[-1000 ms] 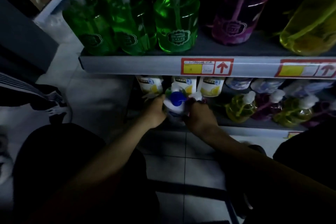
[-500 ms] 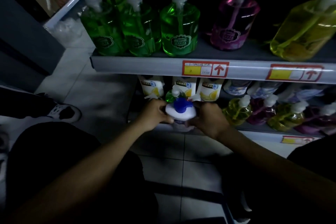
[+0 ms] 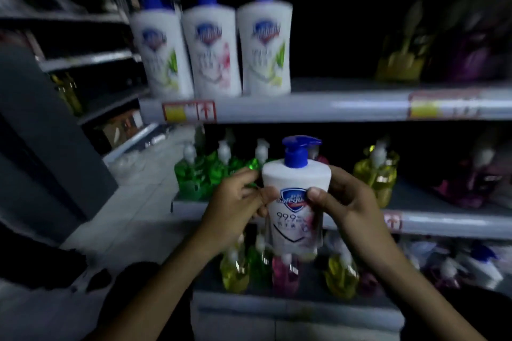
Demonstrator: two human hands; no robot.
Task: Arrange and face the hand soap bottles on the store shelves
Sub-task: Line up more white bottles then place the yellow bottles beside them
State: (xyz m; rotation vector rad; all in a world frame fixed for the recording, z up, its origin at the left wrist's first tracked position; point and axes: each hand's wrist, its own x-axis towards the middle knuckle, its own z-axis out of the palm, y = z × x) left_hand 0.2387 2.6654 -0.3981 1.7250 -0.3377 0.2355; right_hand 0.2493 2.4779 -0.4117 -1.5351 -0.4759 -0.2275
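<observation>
A white soap bottle (image 3: 294, 219) with a blue pump is held upright in front of the middle shelf, label facing me. My left hand (image 3: 235, 209) grips its left side and my right hand (image 3: 345, 203) grips its right side, thumbs on the label. Three matching white bottles (image 3: 212, 44) with blue pumps stand in a row on the upper shelf (image 3: 332, 106), above and to the left. To the right of that row the upper shelf is bare.
Green pump bottles (image 3: 205, 171) and a yellow one (image 3: 378, 171) stand on the middle shelf (image 3: 443, 223). Small yellow, green and pink bottles (image 3: 285, 271) fill the bottom shelf. Dim yellow and purple bottles (image 3: 401, 61) sit on the upper shelf's right. An aisle with other racks lies left.
Both hands lifted the white bottle from the bottom shelf up to middle-shelf height. My view rose, so the upper shelf with three white bottles now shows.
</observation>
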